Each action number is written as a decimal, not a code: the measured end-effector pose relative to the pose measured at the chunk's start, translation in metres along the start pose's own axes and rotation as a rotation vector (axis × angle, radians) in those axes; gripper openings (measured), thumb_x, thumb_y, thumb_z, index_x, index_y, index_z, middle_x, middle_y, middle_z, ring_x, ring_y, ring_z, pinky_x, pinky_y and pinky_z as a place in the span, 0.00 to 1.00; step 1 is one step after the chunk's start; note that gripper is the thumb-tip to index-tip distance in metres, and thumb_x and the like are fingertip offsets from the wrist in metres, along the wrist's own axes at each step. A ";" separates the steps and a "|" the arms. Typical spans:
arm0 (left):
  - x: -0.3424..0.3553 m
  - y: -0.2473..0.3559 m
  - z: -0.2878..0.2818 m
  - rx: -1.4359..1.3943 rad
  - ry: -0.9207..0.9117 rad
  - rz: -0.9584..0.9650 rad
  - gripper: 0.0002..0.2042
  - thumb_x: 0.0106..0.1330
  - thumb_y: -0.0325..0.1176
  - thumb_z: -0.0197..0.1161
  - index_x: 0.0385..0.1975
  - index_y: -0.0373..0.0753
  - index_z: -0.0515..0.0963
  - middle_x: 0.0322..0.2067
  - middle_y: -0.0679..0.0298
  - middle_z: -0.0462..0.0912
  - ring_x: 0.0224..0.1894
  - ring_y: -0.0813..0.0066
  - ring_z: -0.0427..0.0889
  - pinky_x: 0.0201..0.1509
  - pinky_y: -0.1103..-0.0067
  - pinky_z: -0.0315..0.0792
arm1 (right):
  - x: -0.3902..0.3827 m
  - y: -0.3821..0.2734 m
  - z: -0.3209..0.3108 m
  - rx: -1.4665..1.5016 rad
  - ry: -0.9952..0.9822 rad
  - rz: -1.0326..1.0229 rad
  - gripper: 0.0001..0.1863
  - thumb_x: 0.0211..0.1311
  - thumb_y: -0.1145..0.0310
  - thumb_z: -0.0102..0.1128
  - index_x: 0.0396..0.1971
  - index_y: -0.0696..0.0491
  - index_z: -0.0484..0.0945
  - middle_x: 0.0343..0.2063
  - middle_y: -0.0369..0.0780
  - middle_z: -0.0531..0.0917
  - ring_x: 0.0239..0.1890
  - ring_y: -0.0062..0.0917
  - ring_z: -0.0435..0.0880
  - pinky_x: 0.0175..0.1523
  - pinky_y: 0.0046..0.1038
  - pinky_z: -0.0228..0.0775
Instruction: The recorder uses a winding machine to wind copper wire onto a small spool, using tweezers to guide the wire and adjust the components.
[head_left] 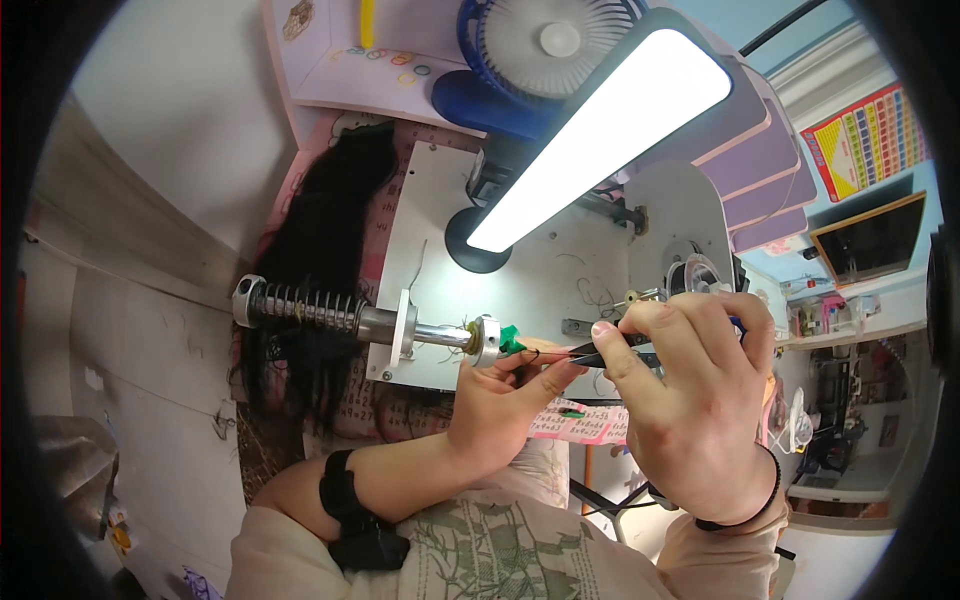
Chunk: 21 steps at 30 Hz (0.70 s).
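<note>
My left hand (pixel 505 400) is closed in a pinch just below the rod's right end, its thumb and fingertips on a thin dark strand. That strand (pixel 545 353) runs beside a bright green piece (pixel 510 340) at the end of the metal rod (pixel 440 334). From the right, my right hand (pixel 690 390) grips what looks like dark-bladed scissors (pixel 592 354), their tips meeting my left fingertips. A bit of blue handle shows behind the right knuckles. The rod carries a spring (pixel 310 306) and a round metal collar (pixel 487 341). Exactly what the tips touch is too small to tell.
A long bundle of black hair (pixel 325 220) hangs under the rod on the left. Over the white machine plate (pixel 420 230) leans a lit lamp (pixel 610 130) on a round black base (pixel 478 240). A blue fan (pixel 555 40) stands behind. Spools (pixel 695 272) sit at right.
</note>
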<state>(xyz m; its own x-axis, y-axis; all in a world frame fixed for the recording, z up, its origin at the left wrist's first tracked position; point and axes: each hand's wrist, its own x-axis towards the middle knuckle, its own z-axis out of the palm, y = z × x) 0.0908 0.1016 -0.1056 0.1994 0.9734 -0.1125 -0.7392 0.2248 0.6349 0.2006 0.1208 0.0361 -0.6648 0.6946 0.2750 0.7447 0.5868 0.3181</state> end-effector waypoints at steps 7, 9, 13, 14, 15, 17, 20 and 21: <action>0.000 0.001 -0.001 0.070 0.025 -0.057 0.05 0.61 0.19 0.61 0.35 0.35 0.79 0.36 0.66 0.79 0.39 0.82 0.77 0.46 0.83 0.71 | 0.002 -0.002 0.000 -0.020 -0.023 -0.008 0.11 0.40 0.73 0.57 0.28 0.55 0.81 0.29 0.36 0.78 0.34 0.27 0.76 0.47 0.35 0.58; 0.001 -0.001 -0.003 0.088 0.018 -0.043 0.05 0.61 0.19 0.61 0.35 0.35 0.79 0.36 0.66 0.80 0.39 0.82 0.77 0.46 0.83 0.71 | 0.003 -0.002 0.000 -0.022 -0.020 -0.010 0.11 0.41 0.73 0.57 0.28 0.55 0.81 0.29 0.36 0.78 0.34 0.27 0.76 0.47 0.35 0.58; 0.000 0.000 -0.002 0.086 0.018 -0.054 0.05 0.61 0.20 0.61 0.36 0.35 0.78 0.36 0.66 0.80 0.39 0.82 0.77 0.45 0.83 0.71 | 0.002 -0.002 0.001 -0.029 -0.008 -0.018 0.10 0.41 0.73 0.57 0.28 0.55 0.81 0.29 0.36 0.78 0.34 0.27 0.76 0.47 0.35 0.58; 0.000 0.000 -0.002 0.086 0.019 -0.053 0.05 0.61 0.20 0.61 0.36 0.35 0.78 0.36 0.66 0.80 0.39 0.82 0.77 0.45 0.83 0.71 | 0.002 -0.002 0.001 -0.029 -0.008 -0.019 0.10 0.41 0.73 0.57 0.28 0.55 0.81 0.29 0.36 0.78 0.34 0.27 0.76 0.47 0.35 0.58; 0.000 0.000 -0.003 0.084 0.014 -0.052 0.05 0.61 0.20 0.61 0.36 0.35 0.78 0.36 0.66 0.80 0.39 0.82 0.77 0.45 0.83 0.71 | 0.002 -0.002 0.001 -0.033 -0.008 -0.019 0.10 0.41 0.73 0.57 0.28 0.54 0.81 0.29 0.36 0.78 0.34 0.27 0.76 0.47 0.35 0.58; 0.001 -0.001 -0.004 0.082 0.009 -0.050 0.06 0.61 0.20 0.61 0.36 0.34 0.78 0.36 0.65 0.80 0.39 0.82 0.78 0.45 0.83 0.72 | 0.003 -0.003 0.000 -0.038 -0.008 -0.018 0.10 0.41 0.73 0.57 0.28 0.54 0.81 0.29 0.36 0.78 0.34 0.27 0.76 0.47 0.36 0.57; 0.003 -0.006 -0.002 0.117 0.040 0.032 0.05 0.61 0.27 0.65 0.35 0.34 0.81 0.24 0.76 0.73 0.26 0.92 0.64 0.25 0.89 0.57 | 0.003 -0.004 0.001 -0.024 -0.015 -0.004 0.11 0.40 0.73 0.57 0.28 0.54 0.81 0.29 0.36 0.78 0.34 0.27 0.76 0.48 0.36 0.57; 0.003 -0.006 -0.001 0.088 0.050 0.026 0.05 0.61 0.27 0.66 0.34 0.34 0.81 0.23 0.76 0.73 0.25 0.92 0.64 0.25 0.89 0.57 | 0.003 -0.003 0.002 -0.012 -0.007 -0.005 0.10 0.41 0.72 0.58 0.27 0.56 0.80 0.29 0.36 0.79 0.35 0.26 0.76 0.50 0.36 0.56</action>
<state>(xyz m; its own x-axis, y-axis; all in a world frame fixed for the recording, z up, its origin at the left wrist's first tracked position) 0.0954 0.1027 -0.1103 0.1465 0.9804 -0.1316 -0.6837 0.1965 0.7028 0.1966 0.1215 0.0343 -0.6683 0.6943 0.2671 0.7403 0.5855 0.3303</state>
